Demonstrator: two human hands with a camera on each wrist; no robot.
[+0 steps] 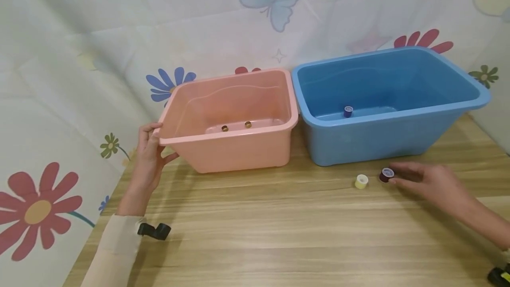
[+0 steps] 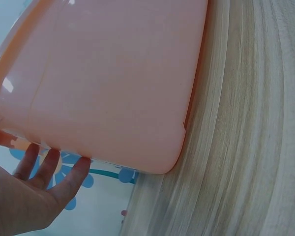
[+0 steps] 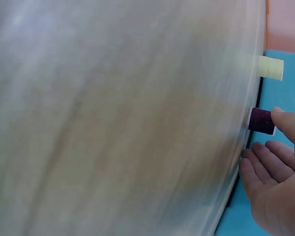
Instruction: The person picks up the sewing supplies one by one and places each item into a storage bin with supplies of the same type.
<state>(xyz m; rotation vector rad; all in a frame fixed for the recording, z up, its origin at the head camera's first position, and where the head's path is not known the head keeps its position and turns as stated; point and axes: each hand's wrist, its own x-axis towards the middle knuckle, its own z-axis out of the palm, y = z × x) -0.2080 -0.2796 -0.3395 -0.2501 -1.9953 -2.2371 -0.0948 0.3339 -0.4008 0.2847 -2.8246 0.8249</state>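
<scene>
My left hand grips the left end of the pink tub at its rim. In the left wrist view, several fingers of it reach the tub's outer wall below the rim. At the right, a dark purple thread spool stands upright on the table. My right hand is beside it, thumb and forefinger spread around its near side. The right wrist view has the thumb at the dark spool and the other fingertips a little apart from it. A pale yellow spool stands just left of it.
Two small gold-brown pieces lie in the pink tub. Right of it, rims nearly meeting, a larger blue tub contains one purple spool. Both tubs stand at the back of the wooden table, before a flower-printed curtain.
</scene>
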